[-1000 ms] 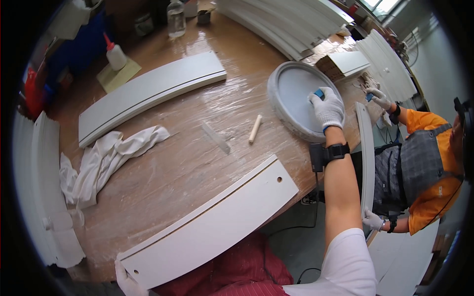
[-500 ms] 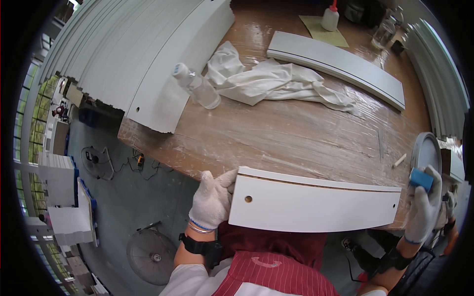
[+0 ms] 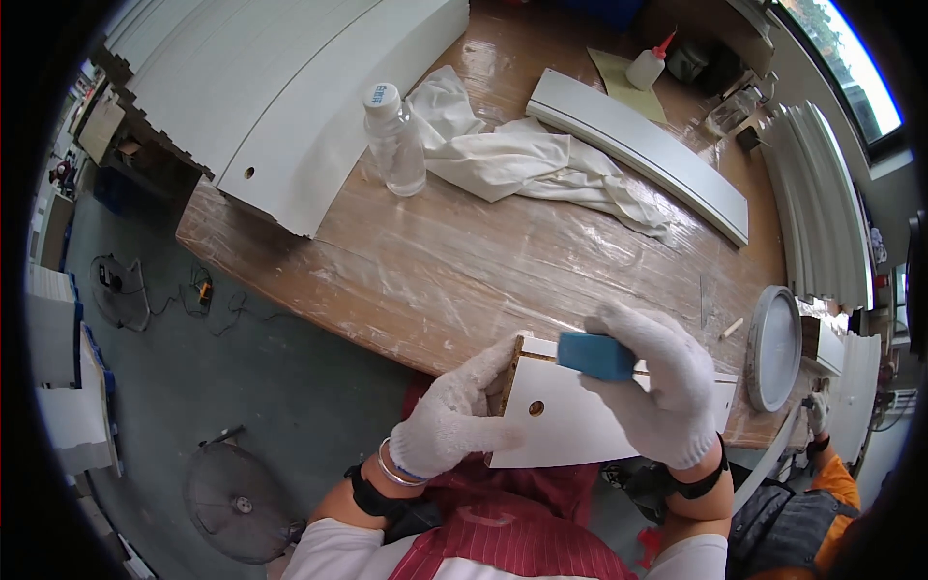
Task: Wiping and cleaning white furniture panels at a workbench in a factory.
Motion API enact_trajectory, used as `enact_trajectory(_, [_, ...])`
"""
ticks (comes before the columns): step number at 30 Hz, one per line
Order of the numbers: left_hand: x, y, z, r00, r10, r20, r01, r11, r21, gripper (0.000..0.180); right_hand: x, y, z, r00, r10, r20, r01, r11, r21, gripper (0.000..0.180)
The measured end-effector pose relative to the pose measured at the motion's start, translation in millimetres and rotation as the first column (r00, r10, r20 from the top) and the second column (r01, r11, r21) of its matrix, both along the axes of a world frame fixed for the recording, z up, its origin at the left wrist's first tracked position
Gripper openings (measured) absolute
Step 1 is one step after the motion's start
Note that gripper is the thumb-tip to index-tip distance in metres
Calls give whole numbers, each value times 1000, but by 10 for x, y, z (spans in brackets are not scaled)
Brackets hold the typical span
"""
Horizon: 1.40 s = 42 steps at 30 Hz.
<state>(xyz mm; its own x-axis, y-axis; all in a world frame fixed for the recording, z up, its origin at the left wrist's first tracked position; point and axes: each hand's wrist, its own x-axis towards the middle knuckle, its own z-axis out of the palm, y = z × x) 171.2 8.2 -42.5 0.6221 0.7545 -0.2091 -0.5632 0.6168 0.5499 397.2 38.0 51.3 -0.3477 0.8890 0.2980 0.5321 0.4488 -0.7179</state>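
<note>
A white, gently curved panel with a round hole lies at the table's near edge, in front of my red striped apron. My left hand, in a white knit glove, grips the panel's left end, thumb over the front face. My gloved right hand holds a blue sanding block between thumb and fingers. The block is over the panel's upper edge near its left end; whether it touches cannot be told. My right hand hides part of the panel's right half.
A film-covered table carries stacked white panels, a clear bottle, a white cloth, another white panel and a red-tipped squeeze bottle. A round grey lid stands at right. A co-worker's orange sleeve shows beyond.
My right hand has brought the blue block from the far right, beside the grey lid, leftward over the panel. The panel's left end is turned toward me, and my left thumb now overlaps its face.
</note>
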Motion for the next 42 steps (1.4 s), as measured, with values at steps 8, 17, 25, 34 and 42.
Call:
enact_trajectory(8, [-8, 140, 137, 997, -83, 1, 83, 996, -10, 99, -220, 186, -19, 930, 122, 348, -175, 977, 124, 71])
enact_trajectory(17, [-7, 166, 93, 996, -87, 36, 88, 996, -10, 97, -283, 286, 50, 854, 73, 515, -202, 959, 200, 64])
enact_trajectory(25, [13, 136, 103, 1000, -10, -20, 10, 999, -33, 95, -339, 289, 67, 840, 77, 536, -188, 970, 155, 59])
enact_trajectory(34, [16, 95, 8, 988, 72, -135, -74, 997, -10, 89, -311, 66, -260, 967, -254, 18, 253, 967, 41, 54])
enact_trajectory(42, [-83, 147, -52, 883, 300, -361, -249, 951, 181, 85, -24, -220, -588, 894, -434, 111, 433, 901, 38, 52])
